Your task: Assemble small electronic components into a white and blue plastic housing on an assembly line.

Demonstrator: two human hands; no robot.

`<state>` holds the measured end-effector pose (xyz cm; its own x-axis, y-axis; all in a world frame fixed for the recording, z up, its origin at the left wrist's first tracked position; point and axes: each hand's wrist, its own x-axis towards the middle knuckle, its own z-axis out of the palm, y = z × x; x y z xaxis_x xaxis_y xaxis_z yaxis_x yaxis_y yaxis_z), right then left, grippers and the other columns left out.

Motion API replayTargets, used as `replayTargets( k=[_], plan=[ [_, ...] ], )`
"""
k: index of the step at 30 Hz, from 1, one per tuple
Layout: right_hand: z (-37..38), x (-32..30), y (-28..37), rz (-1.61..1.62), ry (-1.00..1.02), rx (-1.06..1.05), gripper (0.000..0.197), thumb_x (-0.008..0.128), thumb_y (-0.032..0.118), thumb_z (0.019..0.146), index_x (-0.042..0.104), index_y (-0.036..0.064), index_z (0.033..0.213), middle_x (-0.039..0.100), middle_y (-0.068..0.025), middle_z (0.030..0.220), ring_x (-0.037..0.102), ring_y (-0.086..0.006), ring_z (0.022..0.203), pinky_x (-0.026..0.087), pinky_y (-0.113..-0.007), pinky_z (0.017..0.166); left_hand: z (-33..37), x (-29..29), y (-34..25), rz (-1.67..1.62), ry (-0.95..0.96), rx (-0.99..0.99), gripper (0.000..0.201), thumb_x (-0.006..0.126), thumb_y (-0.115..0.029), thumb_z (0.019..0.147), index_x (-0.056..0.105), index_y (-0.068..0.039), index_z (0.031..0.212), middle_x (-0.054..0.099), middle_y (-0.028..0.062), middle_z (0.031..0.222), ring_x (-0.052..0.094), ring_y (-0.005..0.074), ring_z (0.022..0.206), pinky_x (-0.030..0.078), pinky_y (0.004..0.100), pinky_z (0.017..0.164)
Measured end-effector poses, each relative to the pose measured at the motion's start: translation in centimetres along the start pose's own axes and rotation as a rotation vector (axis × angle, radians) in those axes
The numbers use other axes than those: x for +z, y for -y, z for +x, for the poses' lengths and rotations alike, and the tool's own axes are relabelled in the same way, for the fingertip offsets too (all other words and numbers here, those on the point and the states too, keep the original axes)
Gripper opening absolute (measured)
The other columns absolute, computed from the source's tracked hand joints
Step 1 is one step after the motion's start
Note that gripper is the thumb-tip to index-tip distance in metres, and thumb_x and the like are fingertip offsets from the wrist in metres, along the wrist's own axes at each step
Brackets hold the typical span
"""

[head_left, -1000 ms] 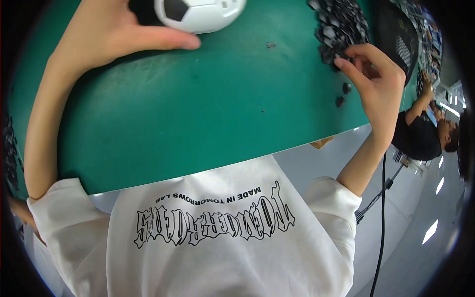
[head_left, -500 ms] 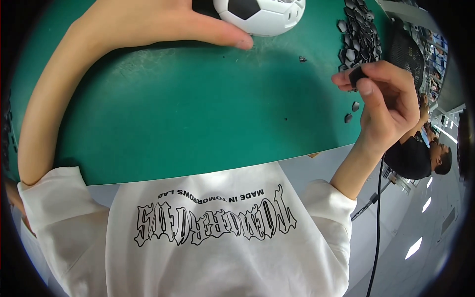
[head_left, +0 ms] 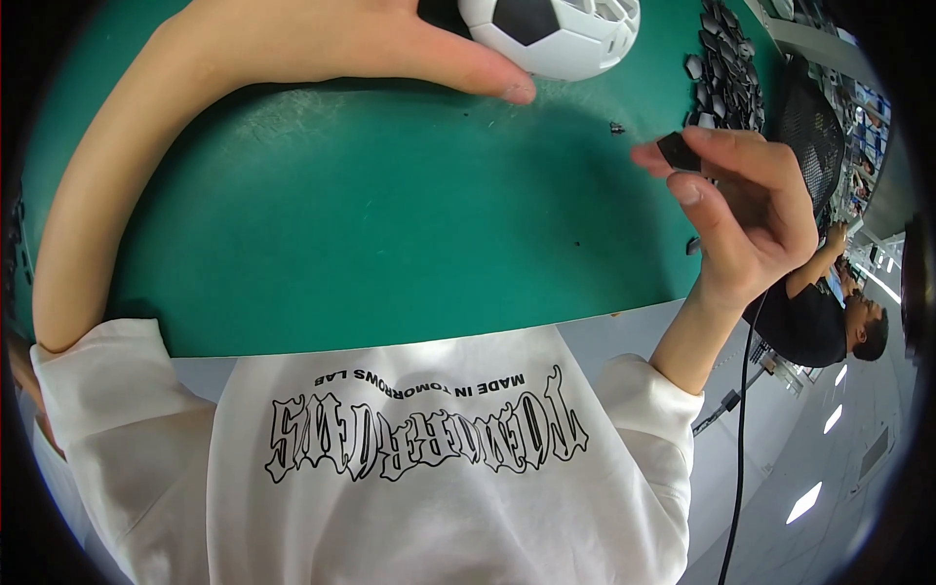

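At the top edge, a white, round, soccer-ball-shaped shell (head_left: 575, 54) with black panels and an open slatted side rests on the green table. My left hand (head_left: 361, 44) curves around its left side, the thumb lying against its near edge; the other fingers are cut off by the frame. My right hand (head_left: 756, 190) is raised over the table's right part, its fingers closed on a small black pentagonal piece (head_left: 676, 152). Past this hand lies a pile of similar black pieces (head_left: 723, 83). One loose piece (head_left: 692, 246) is partly hidden beside the wrist.
A tiny dark fragment (head_left: 616, 128) lies on the green table (head_left: 390, 214) between ball and right hand. On the right are a black mesh chair back (head_left: 811, 127) and a hanging black cable (head_left: 741, 439). Another person (head_left: 809, 312) in a dark shirt sits beyond.
My right hand has moved slightly left, away from the pile, with the black piece turned in its fingers. Ball and left hand appear a little farther right as the view shifts.
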<state>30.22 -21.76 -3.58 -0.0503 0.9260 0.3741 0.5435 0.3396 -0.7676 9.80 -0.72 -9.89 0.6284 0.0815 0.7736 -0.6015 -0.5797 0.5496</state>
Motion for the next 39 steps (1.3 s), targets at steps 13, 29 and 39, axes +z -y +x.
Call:
replayTargets(
  k=[13, 29, 39],
  plan=[
    [1.2, 2.5, 2.2, -0.100, -0.035, 0.178, 0.014, 0.074, -0.009, 0.084, 0.069, -0.0073, 0.098, 0.068, -0.0082, 0.084, 0.059, -0.0107, 0.064, 0.042, -0.022, 0.053, -0.4, 0.9, -1.3, 0.075, 0.039, 0.021, 0.063, 0.086, -0.030, 0.070, 0.066, -0.011, 0.127, 0.061, 0.0075, 0.097, 0.058, 0.0252, 0.089, 0.040, 0.0396, 0.085],
    [2.4, 3.7, 1.0, 0.013, 0.176, 0.128, 0.023, 0.079, -0.004, 0.081, 0.063, -0.0036, 0.097, 0.058, -0.0029, 0.089, 0.057, -0.0105, 0.073, 0.048, -0.022, 0.063, -2.1, 2.6, -4.3, 0.204, -0.013, -0.010, 0.053, 0.083, -0.023, 0.072, 0.066, -0.009, 0.120, 0.063, 0.0078, 0.103, 0.061, 0.0250, 0.096, 0.038, 0.0427, 0.097],
    [3.9, 5.1, 2.8, -0.074, 0.198, 0.355, 0.021, 0.080, 0.009, 0.084, 0.061, 0.0019, 0.083, 0.059, 0.0005, 0.072, 0.058, -0.0054, 0.067, 0.043, -0.022, 0.059, -2.3, 3.4, -5.0, 0.271, -0.032, -0.002, 0.047, 0.082, -0.020, 0.072, 0.067, -0.008, 0.115, 0.065, 0.0079, 0.107, 0.063, 0.0249, 0.100, 0.036, 0.0444, 0.103]
  ],
)
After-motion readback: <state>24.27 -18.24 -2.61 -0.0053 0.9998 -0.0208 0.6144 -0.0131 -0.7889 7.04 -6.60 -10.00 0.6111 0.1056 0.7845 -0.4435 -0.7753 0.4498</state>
